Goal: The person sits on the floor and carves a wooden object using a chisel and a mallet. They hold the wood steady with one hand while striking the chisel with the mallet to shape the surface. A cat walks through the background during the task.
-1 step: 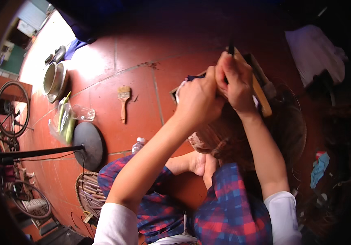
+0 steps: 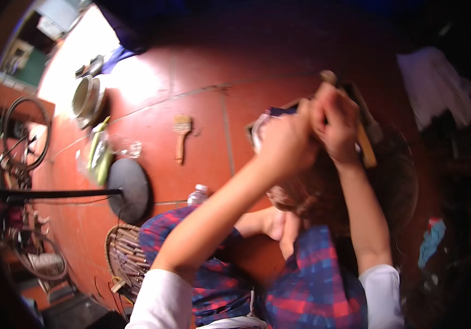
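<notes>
Both my hands are close together over the dark round block (image 2: pixel 397 181). My right hand (image 2: pixel 338 125) is closed round a tool with a rounded wooden end (image 2: pixel 328 77) that sticks up beyond the knuckles; the rest of it is hidden. Against it, my left hand (image 2: pixel 290 134) is closed too and smeared by motion, so its grip cannot be made out. Below the hands, a reddish-brown, rough-shaped piece of wood (image 2: pixel 286 198) lies partly covered. Beside my right wrist is a light wooden handle (image 2: pixel 368 149), near a wooden box (image 2: pixel 364 101).
A flat brush (image 2: pixel 181 134) lies on the red tile floor. To the left are a round black stand base (image 2: pixel 128 192), a plastic bottle (image 2: pixel 198 195), bagged green vegetables (image 2: pixel 101 156), metal pots (image 2: pixel 84 98) and a basket of sticks (image 2: pixel 126 255). A blue cloth (image 2: pixel 431 244) lies right.
The view has shifted, so the surroundings sit further right. At my right hand, a rounded wooden end now points up where a dark, thin part showed before. Both hands stay closed together.
</notes>
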Demonstrator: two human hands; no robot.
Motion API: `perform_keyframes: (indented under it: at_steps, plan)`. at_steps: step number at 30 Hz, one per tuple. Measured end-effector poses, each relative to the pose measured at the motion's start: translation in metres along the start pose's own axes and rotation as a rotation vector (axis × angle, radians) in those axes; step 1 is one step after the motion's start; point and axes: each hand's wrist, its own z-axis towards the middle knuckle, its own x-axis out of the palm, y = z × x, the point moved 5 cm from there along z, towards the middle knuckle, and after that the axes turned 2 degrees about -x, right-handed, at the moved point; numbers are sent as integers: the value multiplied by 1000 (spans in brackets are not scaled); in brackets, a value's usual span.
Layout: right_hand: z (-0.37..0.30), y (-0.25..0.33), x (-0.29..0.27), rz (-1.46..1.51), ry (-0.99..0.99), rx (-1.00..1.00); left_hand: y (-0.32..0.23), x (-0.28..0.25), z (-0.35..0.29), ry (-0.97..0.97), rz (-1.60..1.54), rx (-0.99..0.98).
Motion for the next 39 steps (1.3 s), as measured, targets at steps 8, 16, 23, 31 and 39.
perform_keyframes:
  at_steps: [8, 16, 23, 31, 39]
  plan:
    - [-26, -33, -13, 250, -128, 282, 11, 38, -8, -27, -59, 70]
    - [-41, -64, -48, 231, -226, 384, 1, 71, -27, -139, -14, 182]
    - [-40, -60, -46, 251, -150, 274, -4, 48, -28, -296, 45, 367]
    - [-32, -15, -7, 71, -22, 175, 4, 30, -26, 27, -199, 64]
    - [-28, -28, -7, 78, -34, 37, 1, 24, -24, -2, -202, 77]
